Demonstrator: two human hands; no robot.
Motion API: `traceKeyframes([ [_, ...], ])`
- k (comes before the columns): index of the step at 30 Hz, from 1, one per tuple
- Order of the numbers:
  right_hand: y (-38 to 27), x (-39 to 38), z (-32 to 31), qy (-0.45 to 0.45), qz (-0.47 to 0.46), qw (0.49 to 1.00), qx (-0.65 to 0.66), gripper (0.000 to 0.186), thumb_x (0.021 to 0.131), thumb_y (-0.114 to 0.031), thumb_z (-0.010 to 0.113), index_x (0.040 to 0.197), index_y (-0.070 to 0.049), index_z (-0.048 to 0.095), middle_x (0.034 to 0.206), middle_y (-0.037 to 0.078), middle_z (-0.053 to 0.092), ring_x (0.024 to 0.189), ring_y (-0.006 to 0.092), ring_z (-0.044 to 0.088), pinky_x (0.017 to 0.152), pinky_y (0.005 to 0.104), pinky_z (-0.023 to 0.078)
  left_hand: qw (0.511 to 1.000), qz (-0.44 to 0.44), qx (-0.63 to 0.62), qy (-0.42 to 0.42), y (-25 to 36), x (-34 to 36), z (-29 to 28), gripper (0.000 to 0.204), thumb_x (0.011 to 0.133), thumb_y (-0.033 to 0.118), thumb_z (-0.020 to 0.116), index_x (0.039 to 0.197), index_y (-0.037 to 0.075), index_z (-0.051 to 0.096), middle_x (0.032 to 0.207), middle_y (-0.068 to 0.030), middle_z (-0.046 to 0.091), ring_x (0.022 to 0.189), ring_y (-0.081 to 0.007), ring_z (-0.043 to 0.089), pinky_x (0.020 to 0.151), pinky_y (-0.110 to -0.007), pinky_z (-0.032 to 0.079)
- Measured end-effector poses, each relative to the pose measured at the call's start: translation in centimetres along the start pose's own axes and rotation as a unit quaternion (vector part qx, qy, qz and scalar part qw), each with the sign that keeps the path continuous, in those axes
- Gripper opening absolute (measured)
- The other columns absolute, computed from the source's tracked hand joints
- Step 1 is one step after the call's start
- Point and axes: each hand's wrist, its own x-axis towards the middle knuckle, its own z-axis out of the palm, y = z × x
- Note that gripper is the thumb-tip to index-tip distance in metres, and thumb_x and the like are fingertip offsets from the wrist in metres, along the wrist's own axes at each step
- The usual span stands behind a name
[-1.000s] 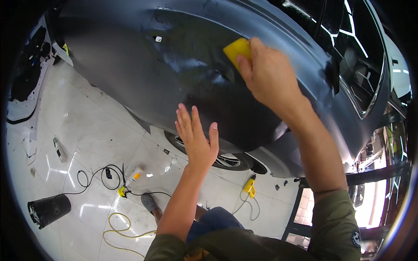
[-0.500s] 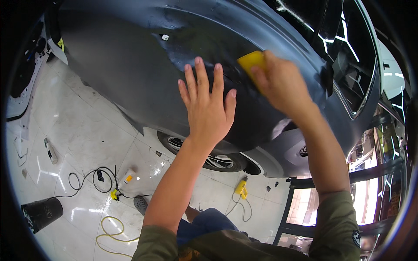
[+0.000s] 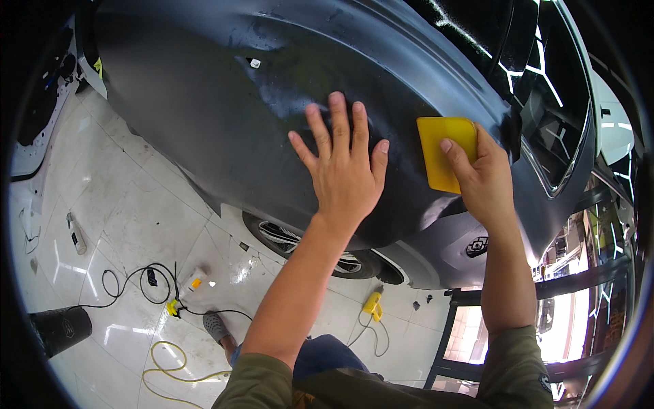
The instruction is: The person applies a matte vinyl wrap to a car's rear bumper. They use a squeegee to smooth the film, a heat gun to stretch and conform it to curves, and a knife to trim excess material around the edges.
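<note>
My left hand (image 3: 347, 180) lies spread on the dark grey film (image 3: 197, 129) that covers the rear side of a car, its fingers apart and nothing held. To its right, my right hand (image 3: 487, 180) grips a yellow squeegee (image 3: 443, 146), thumb on the near face and the other fingers behind it. The squeegee's broad face is turned toward me; whether its edge touches the film I cannot tell. Creases and a wet-looking sheen show in the film beyond my left fingertips. A small white piece (image 3: 255, 63) sits near them at a gap in the film.
Below the panel is a car wheel (image 3: 279, 235). On the tiled floor stand a yellow heat gun (image 3: 373, 307) with its cord, a black bucket (image 3: 65, 330), a white bottle (image 3: 76, 235), a yellow hose (image 3: 163, 368) and a black cable (image 3: 112, 300). Dark car windows rise at the upper right.
My right hand has moved right and slightly down with the squeegee, turning its flat face into view. My left hand has shifted a little to the right, still spread on the film.
</note>
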Motion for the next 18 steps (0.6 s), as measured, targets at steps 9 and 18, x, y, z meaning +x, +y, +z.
traceKeyframes([
  [9, -3.9, 8.9, 2.0, -0.037, -0.267, 0.949, -0.161, 0.028, 0.086, -0.023, 0.061, 0.09, 0.004, 0.06, 0.081, 0.025, 0.065, 0.078, 0.0418, 0.064, 0.072, 0.0483, 0.05, 0.996, 0.081, 0.023, -0.024, -0.2, -1.5, 0.0, 0.046, 0.096, 0.032, 0.053, 0.134, 0.005, 0.055, 0.151, -0.0055, 0.042, 0.143, -0.0354, 0.031, 0.108, -0.071, 0.008],
  [18, -4.1, 6.1, 2.8, -0.164, -0.258, 0.914, -0.265, 0.019, 0.086, -0.018, 0.061, 0.093, 0.0, 0.059, 0.076, 0.022, 0.065, 0.077, 0.0418, 0.064, 0.068, 0.0489, 0.05, 0.986, 0.152, 0.031, -0.065, -1.4, -2.8, -1.3, 0.047, 0.092, 0.029, 0.06, 0.134, 0.008, 0.055, 0.153, -0.0033, 0.038, 0.142, -0.0313, 0.034, 0.107, -0.07, 0.015],
])
